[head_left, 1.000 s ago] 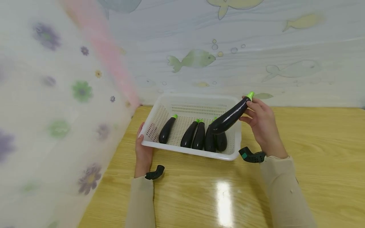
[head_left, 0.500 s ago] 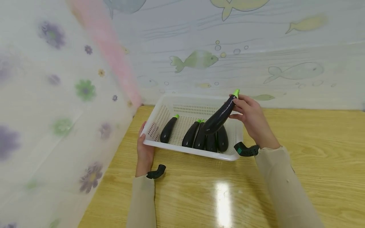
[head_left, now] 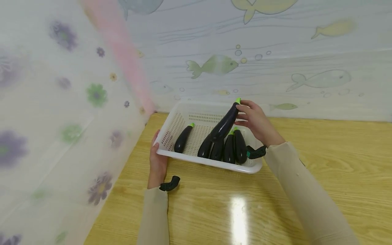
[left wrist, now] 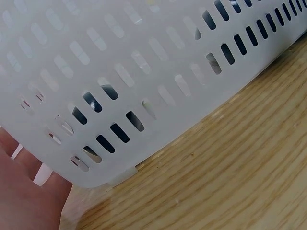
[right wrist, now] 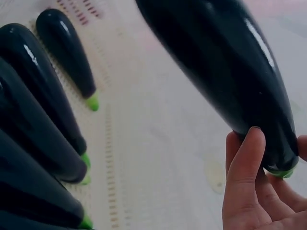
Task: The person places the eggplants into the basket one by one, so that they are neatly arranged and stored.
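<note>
My right hand pinches a dark purple eggplant by its green-stem end, between thumb and fingers. The eggplant slants down to the left over the white plastic basket, its thick end overlapping others in the head view. In the right wrist view the thumb lies along the held eggplant. My left hand grips the basket's near left corner, thumb at the rim. One eggplant lies alone at the basket's left side. Several more lie side by side toward the right, among them an eggplant at the end.
The basket stands on a wood-grain table near the back wall covering printed with fish. On the left rises a flowered wall covering. Slots pierce the basket's side wall, seen in the left wrist view.
My right hand has moved left with the eggplant, from beside the basket's right edge to over its middle; the eggplant now hangs steeper. The left hand still grips the corner.
</note>
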The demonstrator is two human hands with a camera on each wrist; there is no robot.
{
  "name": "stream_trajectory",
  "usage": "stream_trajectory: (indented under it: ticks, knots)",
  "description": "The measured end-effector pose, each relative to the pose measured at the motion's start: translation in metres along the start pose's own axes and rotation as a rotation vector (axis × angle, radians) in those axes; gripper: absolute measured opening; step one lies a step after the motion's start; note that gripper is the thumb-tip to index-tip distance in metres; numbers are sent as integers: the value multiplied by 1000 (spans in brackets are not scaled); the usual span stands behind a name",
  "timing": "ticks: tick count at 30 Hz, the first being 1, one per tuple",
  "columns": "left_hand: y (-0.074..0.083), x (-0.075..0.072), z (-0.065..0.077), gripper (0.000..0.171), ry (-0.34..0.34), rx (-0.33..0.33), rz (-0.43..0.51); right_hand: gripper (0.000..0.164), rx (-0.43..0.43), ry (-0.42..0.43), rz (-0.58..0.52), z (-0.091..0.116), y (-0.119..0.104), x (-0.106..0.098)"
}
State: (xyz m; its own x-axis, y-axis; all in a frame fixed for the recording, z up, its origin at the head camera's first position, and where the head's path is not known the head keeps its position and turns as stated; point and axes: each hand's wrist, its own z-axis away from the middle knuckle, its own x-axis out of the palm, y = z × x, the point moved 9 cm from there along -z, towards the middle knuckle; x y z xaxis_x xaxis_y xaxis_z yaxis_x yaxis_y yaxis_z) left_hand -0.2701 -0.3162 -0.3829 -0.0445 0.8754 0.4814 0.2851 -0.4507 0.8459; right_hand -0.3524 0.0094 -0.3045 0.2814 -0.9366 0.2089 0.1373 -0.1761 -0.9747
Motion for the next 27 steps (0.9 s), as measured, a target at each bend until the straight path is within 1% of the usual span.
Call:
stream_trajectory:
  ticks: [3, 6, 12, 15, 22, 27]
  knots:
    - [-1, -2, 0, 55, 11, -8, 6, 54, 30, 3, 30, -11, 9, 3]
    - [-1, -3, 1, 57, 17, -6, -12, 54, 41, -4, 89, -21, 15, 7]
    - [-1, -3, -1, 59, 2, -2, -24, 54, 47, -22, 209, -35, 24, 20]
    - [-1, -3, -1, 60, 0, -6, -28, 53, 62, -24, 241, -43, 29, 29]
    - [2, -4, 0, 58, 22, -12, -56, 54, 108, -39, 306, -61, 42, 49]
    - [0, -3, 1, 59, 12, -23, -62, 55, 161, -67, 329, -67, 53, 58]
